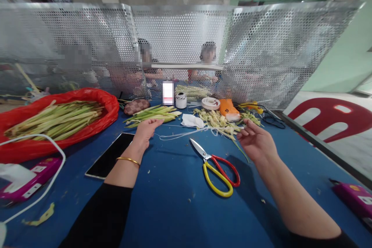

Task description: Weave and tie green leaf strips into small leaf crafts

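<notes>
My left hand [145,131], with a gold bangle at the wrist, pinches one end of a thin white thread [178,135]. The thread runs across above the table to my right hand [255,139], whose fingertips are closed on it too. Some slack loops hang between the hands. Below them lie scissors [207,156] with one red and one yellow handle, blades slightly apart. Past my left hand is a bundle of green stalks [154,115]. A crumpled white tissue [192,121] and a heap of pale green peelings [219,122] sit beyond the thread.
At left stand a red bag [110,102] full of stalks, a tablet [110,157] and a purple power strip [37,180] with a white cable. Behind are a lit phone [167,93], a tape roll [210,103] and an orange packet [229,109]. People sit behind a perforated metal screen [180,27].
</notes>
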`<state>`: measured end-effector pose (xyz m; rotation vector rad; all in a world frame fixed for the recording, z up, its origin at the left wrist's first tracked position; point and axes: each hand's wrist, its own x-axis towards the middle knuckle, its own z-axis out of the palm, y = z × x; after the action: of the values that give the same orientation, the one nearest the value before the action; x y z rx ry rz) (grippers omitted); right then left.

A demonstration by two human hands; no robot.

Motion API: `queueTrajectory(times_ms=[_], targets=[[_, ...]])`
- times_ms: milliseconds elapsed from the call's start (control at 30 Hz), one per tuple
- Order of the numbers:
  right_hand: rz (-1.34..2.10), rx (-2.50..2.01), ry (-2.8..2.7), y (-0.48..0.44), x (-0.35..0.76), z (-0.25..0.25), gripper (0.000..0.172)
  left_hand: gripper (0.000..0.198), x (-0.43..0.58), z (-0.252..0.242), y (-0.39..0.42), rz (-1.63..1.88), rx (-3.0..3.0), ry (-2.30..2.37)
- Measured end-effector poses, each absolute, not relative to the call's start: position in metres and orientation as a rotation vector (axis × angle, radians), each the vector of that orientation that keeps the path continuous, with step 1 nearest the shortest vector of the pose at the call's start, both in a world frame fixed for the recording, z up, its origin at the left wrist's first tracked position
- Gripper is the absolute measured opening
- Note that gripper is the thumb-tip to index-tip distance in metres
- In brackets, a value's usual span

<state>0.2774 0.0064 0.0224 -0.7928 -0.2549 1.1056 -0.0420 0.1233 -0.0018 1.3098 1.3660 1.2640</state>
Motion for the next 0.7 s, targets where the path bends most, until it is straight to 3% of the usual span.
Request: queueTrajectory(times_ms=[233, 433, 700], targets=[[0.939, -0.904, -0.104, 0.010, 0.313, 0.020, 0.013, 0.018, -0.042, 0.007, 0.119, 1.302, 1.125, 1.295], [0.990, -0.810, 0.006, 0.010, 0.330, 0.020, 0.018, 0.013, -0.047, 0.010, 0.120, 1.256, 0.469, 0.996], [0.925, -0.821, -0.004, 0.006, 0.344, 0.024, 0.019, 0.016, -0.061, 0.011, 0.124, 1.377, 0.319, 0.786]])
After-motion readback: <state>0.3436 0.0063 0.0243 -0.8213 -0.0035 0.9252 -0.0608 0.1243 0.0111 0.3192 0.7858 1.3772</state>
